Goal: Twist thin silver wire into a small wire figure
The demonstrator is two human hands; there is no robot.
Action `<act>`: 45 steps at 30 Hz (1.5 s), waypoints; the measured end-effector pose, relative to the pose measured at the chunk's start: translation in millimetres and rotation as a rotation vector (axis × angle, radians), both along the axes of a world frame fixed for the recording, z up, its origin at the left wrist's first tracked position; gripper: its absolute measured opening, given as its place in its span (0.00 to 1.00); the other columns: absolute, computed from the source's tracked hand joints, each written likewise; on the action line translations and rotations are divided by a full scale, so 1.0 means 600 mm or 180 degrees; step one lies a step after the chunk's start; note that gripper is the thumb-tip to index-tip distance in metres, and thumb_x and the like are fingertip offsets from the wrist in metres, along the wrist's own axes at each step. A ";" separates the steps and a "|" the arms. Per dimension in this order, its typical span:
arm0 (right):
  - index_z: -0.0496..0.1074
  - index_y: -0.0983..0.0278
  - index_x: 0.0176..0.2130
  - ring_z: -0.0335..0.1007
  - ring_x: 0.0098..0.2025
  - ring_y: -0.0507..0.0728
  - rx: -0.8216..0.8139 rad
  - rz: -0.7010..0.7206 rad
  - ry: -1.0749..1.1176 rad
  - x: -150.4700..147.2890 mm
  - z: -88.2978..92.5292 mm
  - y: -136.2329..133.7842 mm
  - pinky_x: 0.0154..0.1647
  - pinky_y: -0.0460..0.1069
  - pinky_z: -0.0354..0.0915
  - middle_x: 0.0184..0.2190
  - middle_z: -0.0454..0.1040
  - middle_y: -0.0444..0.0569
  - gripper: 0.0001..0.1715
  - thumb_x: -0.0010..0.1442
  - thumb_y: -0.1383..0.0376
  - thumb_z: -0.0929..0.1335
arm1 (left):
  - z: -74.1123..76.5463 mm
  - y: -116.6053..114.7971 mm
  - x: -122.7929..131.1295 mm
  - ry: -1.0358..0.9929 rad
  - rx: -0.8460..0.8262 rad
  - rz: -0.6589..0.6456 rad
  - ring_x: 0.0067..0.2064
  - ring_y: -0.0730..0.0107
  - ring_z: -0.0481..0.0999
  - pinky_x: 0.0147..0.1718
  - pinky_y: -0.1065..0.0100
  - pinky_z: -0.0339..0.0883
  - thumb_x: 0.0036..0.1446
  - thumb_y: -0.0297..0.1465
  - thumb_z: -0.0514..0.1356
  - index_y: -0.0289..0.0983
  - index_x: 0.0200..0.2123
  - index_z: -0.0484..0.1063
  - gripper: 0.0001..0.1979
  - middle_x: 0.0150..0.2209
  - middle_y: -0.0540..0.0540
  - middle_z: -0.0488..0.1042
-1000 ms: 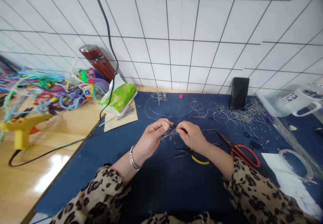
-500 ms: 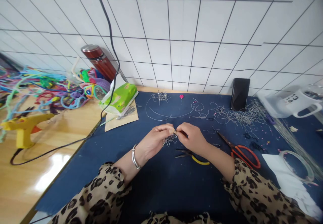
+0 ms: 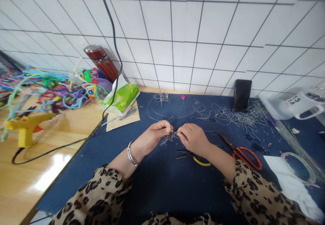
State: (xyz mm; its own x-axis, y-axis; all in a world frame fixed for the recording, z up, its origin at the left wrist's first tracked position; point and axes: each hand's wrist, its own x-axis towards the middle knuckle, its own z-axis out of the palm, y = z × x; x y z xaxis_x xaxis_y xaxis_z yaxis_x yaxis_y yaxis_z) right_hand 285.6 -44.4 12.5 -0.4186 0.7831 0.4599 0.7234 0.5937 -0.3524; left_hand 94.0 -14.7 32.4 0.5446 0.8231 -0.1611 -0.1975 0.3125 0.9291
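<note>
Grip: left hand (image 3: pixel 152 137) and right hand (image 3: pixel 194 138) each pinch one end of a small wire cluster (image 3: pixel 169 137) between thumb and fingertips; both pinches are closed on it.
Wire cluster: held just above the blue cloth (image 3: pixel 157 191), in the middle of the scene between the two hands, with fine ends bristling down and to the left.
Handling: the strands look thin and springy, so a tight pinch close to the joint probably works best. One hand should anchor while the other turns, with stray ends kept away from the fingertips.
Bracelet (image 3: pixel 130 154): on the left wrist, well clear of the wire.
Pliers (image 3: pixel 194 156): yellow-handled, lying on the cloth just near of the right hand, within easy reach should the fingers slip.
Scissors (image 3: pixel 243 150): orange-handled, to the right of the right forearm.
Loose wire pile (image 3: pixel 238 115): far right on the cloth, in front of a dark phone (image 3: pixel 241 90) leaning on the wall; it is far enough off not to snag.
Glue gun (image 3: pixel 25 128): yellow, far left on the wooden table, apart from the work.
</note>
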 end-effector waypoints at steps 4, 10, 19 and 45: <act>0.66 0.65 0.31 0.64 0.33 0.53 -0.0010 0.0033 0.0033 0.000 0.001 0.001 0.37 0.48 0.58 0.28 0.70 0.47 0.09 0.61 0.69 0.60 | 0.005 0.003 -0.003 -0.0102 -0.0182 0.0094 0.31 0.77 0.66 0.33 0.72 0.58 0.56 0.30 0.59 0.33 0.31 0.68 0.05 0.36 0.44 0.72; 0.66 0.65 0.32 0.63 0.32 0.52 -0.0129 0.0114 0.0086 -0.005 0.004 -0.001 0.36 0.47 0.58 0.27 0.69 0.46 0.07 0.61 0.69 0.60 | 0.000 -0.003 0.002 -0.0460 -0.0417 -0.0016 0.26 0.79 0.65 0.28 0.75 0.56 0.56 0.29 0.59 0.34 0.33 0.67 0.04 0.27 0.48 0.72; 0.65 0.65 0.30 0.62 0.31 0.53 0.0233 -0.0105 -0.0371 -0.009 0.012 -0.012 0.35 0.49 0.56 0.26 0.68 0.48 0.12 0.63 0.66 0.59 | -0.018 -0.012 0.021 -0.0491 0.0217 0.0376 0.33 0.76 0.71 0.36 0.71 0.63 0.55 0.28 0.60 0.36 0.41 0.62 0.11 0.41 0.42 0.75; 0.67 0.67 0.33 0.59 0.32 0.56 0.0675 0.0245 -0.0970 -0.004 0.027 -0.016 0.33 0.51 0.53 0.27 0.66 0.50 0.13 0.63 0.71 0.57 | -0.020 0.010 0.004 0.0796 0.1037 -0.0137 0.33 0.69 0.74 0.36 0.67 0.65 0.49 0.31 0.64 0.34 0.53 0.61 0.28 0.28 0.49 0.76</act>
State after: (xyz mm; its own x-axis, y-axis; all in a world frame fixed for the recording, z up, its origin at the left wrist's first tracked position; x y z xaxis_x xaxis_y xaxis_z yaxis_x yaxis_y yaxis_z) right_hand 283.2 -53.8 28.6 -0.6151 0.6448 0.4538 0.7266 0.6870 0.0087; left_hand 96.1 -8.9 20.6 0.5567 0.8303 -0.0275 0.0538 -0.0030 0.9985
